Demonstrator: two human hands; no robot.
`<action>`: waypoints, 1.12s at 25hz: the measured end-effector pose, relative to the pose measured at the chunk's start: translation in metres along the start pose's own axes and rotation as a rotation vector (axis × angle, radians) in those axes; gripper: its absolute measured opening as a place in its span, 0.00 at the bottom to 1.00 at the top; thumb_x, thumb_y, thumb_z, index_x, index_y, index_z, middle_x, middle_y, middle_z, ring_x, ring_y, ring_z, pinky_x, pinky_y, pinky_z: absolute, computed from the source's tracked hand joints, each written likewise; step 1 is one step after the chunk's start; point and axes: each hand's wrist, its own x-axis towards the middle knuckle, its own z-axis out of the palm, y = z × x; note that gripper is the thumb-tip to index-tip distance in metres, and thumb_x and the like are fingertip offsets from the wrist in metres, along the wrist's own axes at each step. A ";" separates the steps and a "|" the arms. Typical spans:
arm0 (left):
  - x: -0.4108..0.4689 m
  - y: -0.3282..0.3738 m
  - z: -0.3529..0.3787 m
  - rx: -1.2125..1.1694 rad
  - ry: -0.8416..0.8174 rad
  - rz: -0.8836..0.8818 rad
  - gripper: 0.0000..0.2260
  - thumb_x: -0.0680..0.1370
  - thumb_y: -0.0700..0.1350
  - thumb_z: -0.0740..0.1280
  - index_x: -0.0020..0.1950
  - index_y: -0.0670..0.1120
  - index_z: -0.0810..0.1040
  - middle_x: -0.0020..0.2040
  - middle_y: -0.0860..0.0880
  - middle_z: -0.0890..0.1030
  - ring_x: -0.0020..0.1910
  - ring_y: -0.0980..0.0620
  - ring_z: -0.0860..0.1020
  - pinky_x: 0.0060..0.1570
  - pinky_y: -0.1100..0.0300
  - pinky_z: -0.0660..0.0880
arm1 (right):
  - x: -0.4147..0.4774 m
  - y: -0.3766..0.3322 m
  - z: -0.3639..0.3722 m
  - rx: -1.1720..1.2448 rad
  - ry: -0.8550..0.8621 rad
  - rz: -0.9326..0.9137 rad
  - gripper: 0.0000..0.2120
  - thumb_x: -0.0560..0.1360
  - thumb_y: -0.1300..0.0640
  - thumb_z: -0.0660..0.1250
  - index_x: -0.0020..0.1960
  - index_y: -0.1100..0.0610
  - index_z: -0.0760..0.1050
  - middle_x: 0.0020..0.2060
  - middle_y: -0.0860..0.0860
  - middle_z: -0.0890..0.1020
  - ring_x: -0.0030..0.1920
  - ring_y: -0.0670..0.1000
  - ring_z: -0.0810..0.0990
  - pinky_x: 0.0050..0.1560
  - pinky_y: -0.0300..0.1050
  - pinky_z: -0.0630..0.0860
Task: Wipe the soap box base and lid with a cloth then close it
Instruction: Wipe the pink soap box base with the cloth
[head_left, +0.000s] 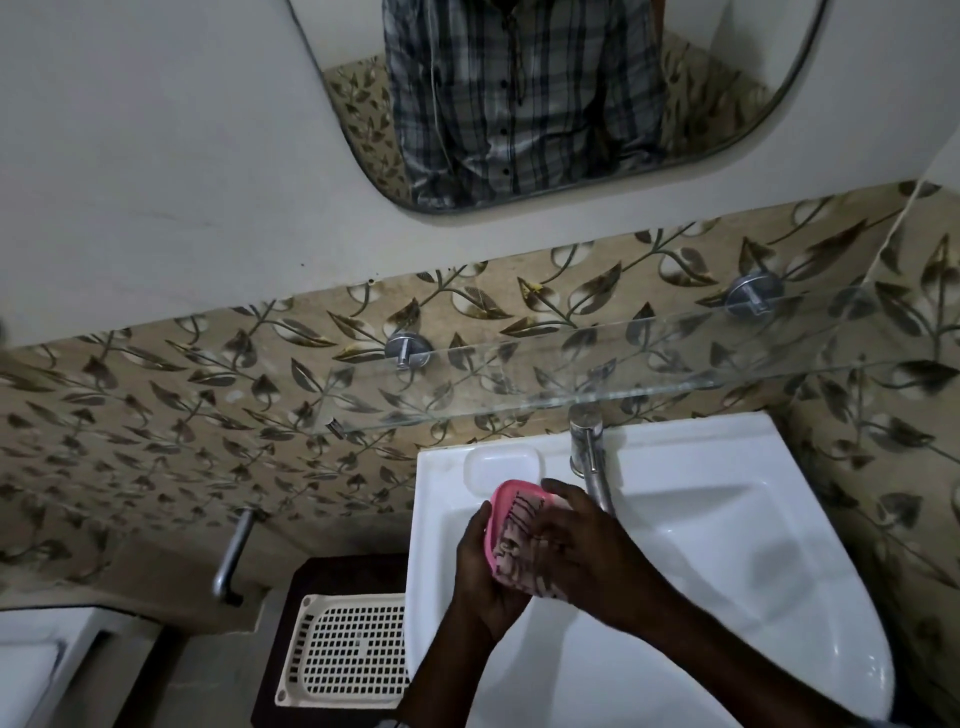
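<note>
Where the sink ends at its near-left edge, a dark stand sits just beside it with a white perforated basket on top. Both your hands are over the left part of the basin.

Your left hand is under and around the pink soap box piece: fingers curled on its left rim, open side tilted up toward you. Can't tell from this view whether that piece is the base or the lid.

Your right hand is pressing the patterned cloth into the pink piece. Its fingers are bent over the cloth and holding it against the inside. The cloth fills most of the cavity and spills out over the near end. The right hand is blurred, so exact finger placement is unclear.

On the sink's back-left ledge, just beyond the pink piece, lies a whitish rounded-rectangle piece. It looks like the other half of the box; can't confirm.

The faucet stands on the back edge, right of that piece, with its spout just behind your right hand.

Farther back, a glass shelf is fixed to the leaf-pattern tile, with a mirror above it. A metal wall tap sticks out at left.
</note>
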 end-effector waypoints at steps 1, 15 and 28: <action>-0.001 0.005 -0.002 -0.058 -0.023 -0.021 0.29 0.76 0.57 0.61 0.62 0.34 0.81 0.59 0.32 0.81 0.54 0.34 0.83 0.55 0.41 0.81 | -0.005 0.007 -0.005 -0.206 -0.064 -0.184 0.30 0.73 0.35 0.67 0.67 0.53 0.74 0.74 0.53 0.67 0.74 0.51 0.67 0.74 0.50 0.66; 0.002 0.042 -0.006 0.177 -0.017 -0.255 0.25 0.80 0.54 0.60 0.60 0.34 0.81 0.56 0.34 0.84 0.52 0.38 0.84 0.56 0.47 0.79 | 0.006 0.035 0.006 -0.494 -0.083 -0.752 0.18 0.79 0.64 0.59 0.69 0.60 0.71 0.61 0.60 0.81 0.61 0.59 0.80 0.63 0.51 0.77; 0.004 0.039 0.005 0.322 -0.014 -0.292 0.20 0.78 0.51 0.62 0.55 0.37 0.85 0.49 0.37 0.86 0.46 0.40 0.85 0.50 0.49 0.80 | 0.020 0.040 -0.025 -0.251 -0.168 -0.515 0.17 0.72 0.62 0.63 0.59 0.65 0.79 0.54 0.64 0.83 0.55 0.62 0.82 0.61 0.54 0.78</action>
